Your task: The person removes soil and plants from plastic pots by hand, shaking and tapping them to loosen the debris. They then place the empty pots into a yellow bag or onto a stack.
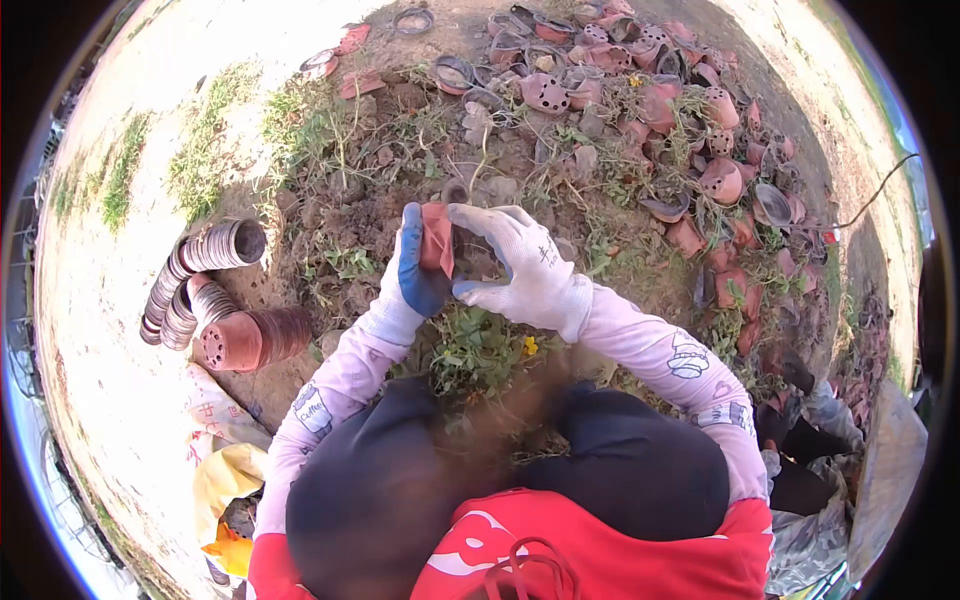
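Head view: pot stacks [232, 335] lie at left, loose pots [655, 100] upper right, weeds between. Above centre, the left hand [418, 275] closes round a red pot [436, 240]; the right hand [525, 270] curves wide open beside it.

Brown soil [335, 225] is dotted with green weeds [470, 350], and a yellow flower [530, 346] is seen among them. A red-printed white sack [222, 408] is laid beside a yellow bag [222, 485]. Camouflage clothing [815, 545] is partly shown at lower right.
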### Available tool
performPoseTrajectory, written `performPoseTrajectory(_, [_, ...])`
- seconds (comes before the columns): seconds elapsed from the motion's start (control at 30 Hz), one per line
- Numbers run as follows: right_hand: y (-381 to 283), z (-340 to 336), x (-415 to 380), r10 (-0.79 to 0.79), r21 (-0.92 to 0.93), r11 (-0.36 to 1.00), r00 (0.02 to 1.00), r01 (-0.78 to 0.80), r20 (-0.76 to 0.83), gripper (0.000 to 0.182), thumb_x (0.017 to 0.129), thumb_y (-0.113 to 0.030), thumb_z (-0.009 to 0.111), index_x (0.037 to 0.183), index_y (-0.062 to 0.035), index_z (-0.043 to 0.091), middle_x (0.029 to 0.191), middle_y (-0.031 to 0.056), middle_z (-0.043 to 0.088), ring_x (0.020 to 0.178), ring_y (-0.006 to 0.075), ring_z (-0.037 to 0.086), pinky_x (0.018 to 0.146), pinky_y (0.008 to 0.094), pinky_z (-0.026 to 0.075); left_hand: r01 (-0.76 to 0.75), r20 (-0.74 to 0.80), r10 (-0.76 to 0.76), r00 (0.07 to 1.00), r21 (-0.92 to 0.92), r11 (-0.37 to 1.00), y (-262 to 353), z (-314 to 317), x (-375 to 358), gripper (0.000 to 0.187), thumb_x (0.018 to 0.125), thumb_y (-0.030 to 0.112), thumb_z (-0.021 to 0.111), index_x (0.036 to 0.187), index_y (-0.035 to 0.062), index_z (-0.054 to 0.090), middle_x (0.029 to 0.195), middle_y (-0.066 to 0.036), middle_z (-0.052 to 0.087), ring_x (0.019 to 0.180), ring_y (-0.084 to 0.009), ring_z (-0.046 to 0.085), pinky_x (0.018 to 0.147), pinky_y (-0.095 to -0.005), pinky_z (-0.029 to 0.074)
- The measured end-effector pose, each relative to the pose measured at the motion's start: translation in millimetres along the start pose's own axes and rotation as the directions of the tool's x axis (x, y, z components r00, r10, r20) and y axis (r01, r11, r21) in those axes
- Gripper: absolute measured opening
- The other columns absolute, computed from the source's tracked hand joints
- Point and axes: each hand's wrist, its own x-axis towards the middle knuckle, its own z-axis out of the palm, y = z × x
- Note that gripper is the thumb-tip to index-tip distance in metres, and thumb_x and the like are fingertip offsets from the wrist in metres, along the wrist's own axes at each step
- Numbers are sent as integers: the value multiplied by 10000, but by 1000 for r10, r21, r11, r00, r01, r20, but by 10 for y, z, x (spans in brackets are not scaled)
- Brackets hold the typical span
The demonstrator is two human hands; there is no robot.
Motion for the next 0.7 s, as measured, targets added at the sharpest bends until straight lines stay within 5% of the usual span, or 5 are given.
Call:
performPoseTrajectory(0.03, [3, -36, 13, -90, -269, 958, 995, 97, 40, 687, 628, -121, 762, 1244, -68, 462, 1139, 130, 555, 1072, 309, 528, 922, 407, 433, -15, 49, 14, 999, 13, 1000, 12, -13, -30, 550, 949, 519, 306, 1288, 108, 445, 1184, -91, 564, 1084, -226, 552, 924, -399, 459])
performPoseTrajectory(0.27, [185, 94, -43, -8, -49, 999, 1000, 7, -21, 591, 617, -180, 753, 1166, -156, 534, 1164, 79, 540, 1135, 310, 467, 936, 430, 402, 38, -42, -39, 998, -23, 999, -29, -21, -131, 578, 955, 519, 270, 1349, 110, 379, 1274, -83, 499, 1160, -219, 505, 955, -387, 434])
performPoseTrajectory(0.37, [139, 76, -45, -183, -396, 894, 977, 211, 106, 563, 613, -200, 746, 1139, -189, 544, 1164, 71, 541, 1121, 310, 478, 913, 435, 417, -25, -23, 32, 999, 247, 969, -44, -36, -172, 612, 945, 552, 249, 1357, 114, 367, 1297, -97, 474, 1181, -210, 488, 987, -397, 404])
performPoseTrajectory(0.57, [241, -45, -17, -149, -435, 859, 944, 271, 293, 381, 619, -197, 725, 971, -130, 596, 1095, 47, 571, 1033, 287, 518, 823, 435, 457, 198, -75, -189, 979, 139, 970, -73, -206, -189, 659, 910, 629, 235, 1277, 126, 450, 1056, -54, 620, 768, -126, 632, 504, -227, 491])
performPoseTrajectory(0.7, [291, 14, -71, -183, -414, 870, 955, 267, 232, 280, 640, -175, 703, 882, -105, 580, 1039, 44, 582, 933, 265, 555, 766, 392, 478, 234, -420, -82, 904, 324, 916, -44, -103, -255, 612, 846, 698, 345, 1110, 177, 531, 727, 4, 584, 451, -74, 477, 333, -198, 316])
